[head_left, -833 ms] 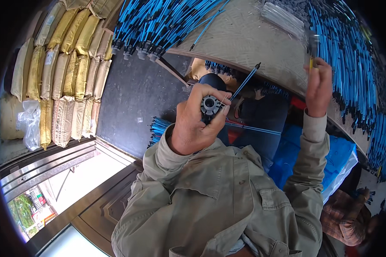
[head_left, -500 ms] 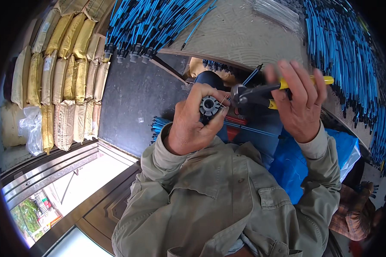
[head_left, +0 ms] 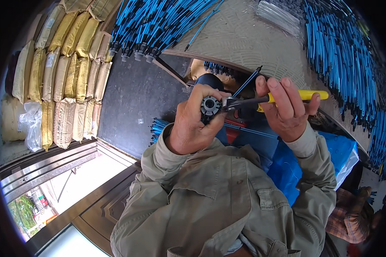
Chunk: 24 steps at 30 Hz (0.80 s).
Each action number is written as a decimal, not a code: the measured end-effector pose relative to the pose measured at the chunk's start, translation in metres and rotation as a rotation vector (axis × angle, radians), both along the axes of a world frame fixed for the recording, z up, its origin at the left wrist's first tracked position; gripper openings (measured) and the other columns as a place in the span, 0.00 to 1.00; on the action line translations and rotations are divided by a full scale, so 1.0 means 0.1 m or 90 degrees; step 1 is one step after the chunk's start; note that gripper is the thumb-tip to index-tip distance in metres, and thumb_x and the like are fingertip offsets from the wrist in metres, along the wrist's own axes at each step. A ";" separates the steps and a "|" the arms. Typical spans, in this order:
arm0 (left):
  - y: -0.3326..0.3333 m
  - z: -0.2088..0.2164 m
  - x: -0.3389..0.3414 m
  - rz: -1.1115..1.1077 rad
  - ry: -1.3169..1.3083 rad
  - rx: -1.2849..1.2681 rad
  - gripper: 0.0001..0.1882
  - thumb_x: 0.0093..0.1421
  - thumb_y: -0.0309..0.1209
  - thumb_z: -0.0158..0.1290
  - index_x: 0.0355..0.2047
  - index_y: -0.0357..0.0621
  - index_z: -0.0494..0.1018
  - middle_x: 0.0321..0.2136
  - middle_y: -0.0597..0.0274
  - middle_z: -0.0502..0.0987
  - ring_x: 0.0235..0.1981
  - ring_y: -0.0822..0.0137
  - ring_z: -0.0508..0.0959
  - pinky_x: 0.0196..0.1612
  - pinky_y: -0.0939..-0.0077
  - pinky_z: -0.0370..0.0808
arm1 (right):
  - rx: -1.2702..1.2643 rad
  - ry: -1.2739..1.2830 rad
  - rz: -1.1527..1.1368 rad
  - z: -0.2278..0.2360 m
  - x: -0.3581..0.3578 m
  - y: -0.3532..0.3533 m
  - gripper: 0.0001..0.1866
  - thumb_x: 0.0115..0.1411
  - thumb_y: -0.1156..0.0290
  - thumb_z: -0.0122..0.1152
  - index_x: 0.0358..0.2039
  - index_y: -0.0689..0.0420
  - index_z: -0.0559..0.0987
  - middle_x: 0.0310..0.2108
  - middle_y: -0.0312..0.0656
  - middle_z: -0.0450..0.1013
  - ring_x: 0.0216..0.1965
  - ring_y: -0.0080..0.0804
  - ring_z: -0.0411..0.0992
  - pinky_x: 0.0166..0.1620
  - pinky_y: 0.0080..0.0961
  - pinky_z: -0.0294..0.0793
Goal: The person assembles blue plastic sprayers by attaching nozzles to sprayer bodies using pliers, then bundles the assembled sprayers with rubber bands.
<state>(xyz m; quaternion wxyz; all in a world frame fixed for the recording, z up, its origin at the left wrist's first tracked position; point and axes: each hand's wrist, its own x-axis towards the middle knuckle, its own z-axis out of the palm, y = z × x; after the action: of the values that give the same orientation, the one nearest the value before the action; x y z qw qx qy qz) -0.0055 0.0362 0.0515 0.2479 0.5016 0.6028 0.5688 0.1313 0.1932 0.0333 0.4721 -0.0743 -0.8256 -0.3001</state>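
Note:
My left hand [head_left: 192,122] is closed around a round, slotted dark grey fitting [head_left: 209,106] with a hole in its middle. Its open end faces up toward me. In my right hand [head_left: 287,112] is a pair of end-cutting pincers [head_left: 248,102] with yellow handles, gripped with the fingers bent over them. The pincers' jaws meet the right side of the fitting, by my left fingertips. What lies between the jaws is too small to make out. Just beyond the jaws, a blue rod [head_left: 247,82] with a black tip slants up to the right.
Bundles of blue rods [head_left: 154,25] with black ends lie at the far side, with more rods [head_left: 347,60] on the right of the table [head_left: 240,38]. Stacked sacks [head_left: 64,77] stand at the left. A blue plastic sheet [head_left: 287,171] and another person's plaid sleeve [head_left: 345,218] are at right.
My right hand and the pincers have moved left, bringing the jaws against the fitting's side. The thin wires that stuck out there are now covered by the jaws. My left hand has barely moved.

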 end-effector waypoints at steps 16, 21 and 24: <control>-0.17 0.03 -0.05 0.044 0.082 0.010 0.17 0.45 0.16 0.54 0.37 0.39 0.66 0.29 0.57 0.73 0.30 0.66 0.76 0.33 0.76 0.72 | -0.267 -0.322 0.180 0.49 0.23 -0.06 0.13 0.51 0.62 0.63 0.25 0.57 0.71 0.36 0.42 0.67 0.33 0.35 0.69 0.34 0.30 0.70; -0.20 0.05 -0.05 -0.088 0.031 -0.003 0.20 0.44 0.19 0.59 0.39 0.38 0.69 0.29 0.59 0.74 0.29 0.69 0.74 0.34 0.78 0.71 | -0.908 -0.859 0.429 0.89 0.36 0.23 0.18 0.54 0.56 0.59 0.26 0.59 0.69 0.31 0.47 0.71 0.29 0.41 0.73 0.30 0.27 0.72; -0.10 0.06 -0.09 -0.203 0.000 0.034 0.25 0.41 0.27 0.66 0.42 0.39 0.72 0.29 0.61 0.75 0.28 0.69 0.73 0.35 0.77 0.69 | -1.052 -0.822 0.443 0.88 0.41 0.27 0.18 0.54 0.57 0.59 0.29 0.60 0.68 0.32 0.47 0.71 0.29 0.39 0.73 0.30 0.26 0.72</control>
<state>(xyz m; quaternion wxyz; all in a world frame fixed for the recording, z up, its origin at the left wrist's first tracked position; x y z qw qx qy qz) -0.0141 0.0258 0.0572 0.3214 0.5975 0.5004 0.5379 0.1723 0.2200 0.1208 -0.1841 0.0398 -0.8387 0.5110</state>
